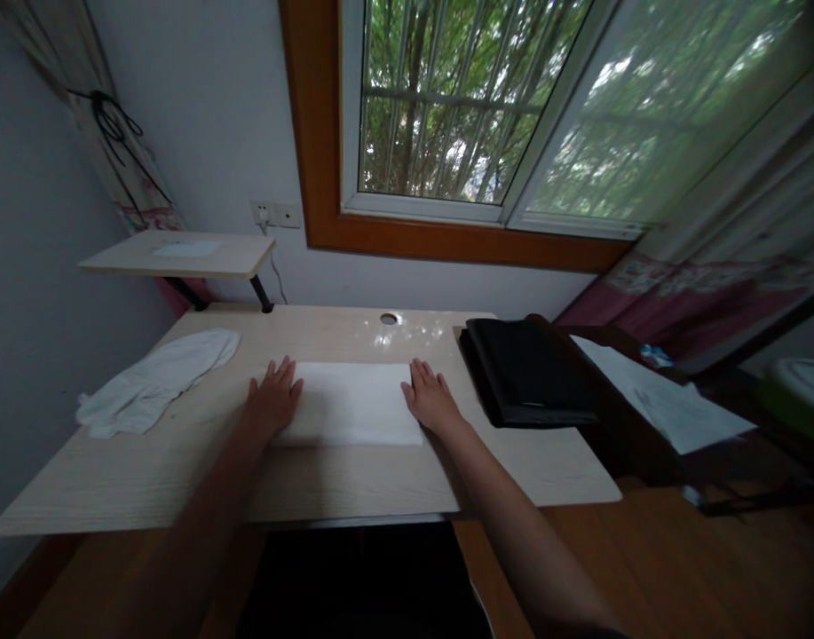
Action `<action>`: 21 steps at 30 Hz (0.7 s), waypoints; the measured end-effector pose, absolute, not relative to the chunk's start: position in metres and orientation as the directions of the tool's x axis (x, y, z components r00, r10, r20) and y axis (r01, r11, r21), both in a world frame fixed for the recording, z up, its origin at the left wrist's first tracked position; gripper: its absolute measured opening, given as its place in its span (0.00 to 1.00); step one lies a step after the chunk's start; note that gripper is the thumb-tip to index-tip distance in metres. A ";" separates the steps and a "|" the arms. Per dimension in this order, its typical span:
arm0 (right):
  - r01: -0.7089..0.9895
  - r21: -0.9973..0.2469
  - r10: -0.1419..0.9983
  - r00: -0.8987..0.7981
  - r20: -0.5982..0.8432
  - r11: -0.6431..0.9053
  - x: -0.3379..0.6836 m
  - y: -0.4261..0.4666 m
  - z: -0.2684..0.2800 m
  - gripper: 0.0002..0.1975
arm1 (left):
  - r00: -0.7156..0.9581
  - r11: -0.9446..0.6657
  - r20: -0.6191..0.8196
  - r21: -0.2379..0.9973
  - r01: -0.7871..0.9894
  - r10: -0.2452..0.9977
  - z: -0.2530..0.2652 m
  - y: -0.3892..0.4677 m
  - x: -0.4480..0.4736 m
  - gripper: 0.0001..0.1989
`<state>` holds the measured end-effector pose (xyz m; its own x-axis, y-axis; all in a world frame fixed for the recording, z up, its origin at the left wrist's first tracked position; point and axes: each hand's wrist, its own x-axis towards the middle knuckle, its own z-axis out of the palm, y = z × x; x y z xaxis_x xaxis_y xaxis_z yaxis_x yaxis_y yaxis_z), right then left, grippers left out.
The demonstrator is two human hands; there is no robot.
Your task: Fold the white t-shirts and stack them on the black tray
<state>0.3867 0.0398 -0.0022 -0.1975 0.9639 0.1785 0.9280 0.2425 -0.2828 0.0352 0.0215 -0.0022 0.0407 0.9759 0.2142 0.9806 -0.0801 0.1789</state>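
A white sheet of paper lies flat, longer side across, on the pale wooden desk. Over its left edge rests my left hand, palm down with the fingers stretched out. My right hand lies flat at the opposite edge, fingers pointing away from me and thumb on the paper. Neither hand grips anything. Whether the sheet is folded or a single layer, I cannot tell.
A crumpled white cloth lies at the desk's left. Black folders or cases are stacked at the right. A raised shelf stands at the back left, and a round cable hole is near the back edge. Further right are loose papers.
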 end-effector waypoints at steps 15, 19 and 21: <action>0.734 -0.207 0.755 -0.581 0.304 0.647 0.323 -0.033 0.004 0.32 | 0.424 -0.451 0.274 0.038 0.892 0.863 -0.006 -0.040 0.065 0.28; 0.713 -0.188 0.729 -0.606 0.318 0.675 0.354 -0.033 -0.001 0.37 | 0.455 -0.479 0.241 0.047 0.876 0.857 -0.011 -0.043 0.042 0.32; 0.709 -0.189 0.726 -0.613 0.311 0.679 0.371 -0.034 -0.003 0.40 | 0.472 -0.494 0.229 0.047 0.868 0.852 -0.013 -0.045 0.033 0.35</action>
